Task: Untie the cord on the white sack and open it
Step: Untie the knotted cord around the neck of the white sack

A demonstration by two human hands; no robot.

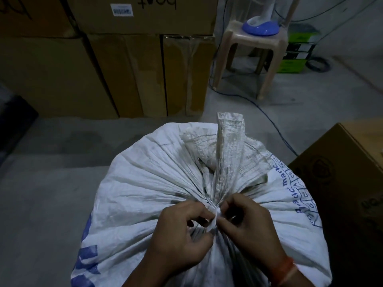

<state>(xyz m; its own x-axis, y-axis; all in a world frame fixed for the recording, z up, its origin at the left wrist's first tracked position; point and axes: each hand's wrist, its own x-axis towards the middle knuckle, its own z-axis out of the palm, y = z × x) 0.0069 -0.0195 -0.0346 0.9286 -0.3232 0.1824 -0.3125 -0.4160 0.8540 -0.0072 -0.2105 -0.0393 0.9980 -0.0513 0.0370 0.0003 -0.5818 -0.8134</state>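
Head view: cord (214, 216) between both hands.

Floor: a grey concrete floor (62, 183) is stretching across the room, showing a darker stain near the boxes.
Boxes: stacked cardboard boxes (103, 59) are filling the far left (one is carrying a barcode label (121, 9)).
Stool: a beige plastic stool (250, 54) is standing to their right, bearing a fan's blue base (260, 27).
Cable: a blue cable (269, 119) is trailing over the floor.
Near right: another cardboard carton (352, 172) is sitting.
Light: dim.
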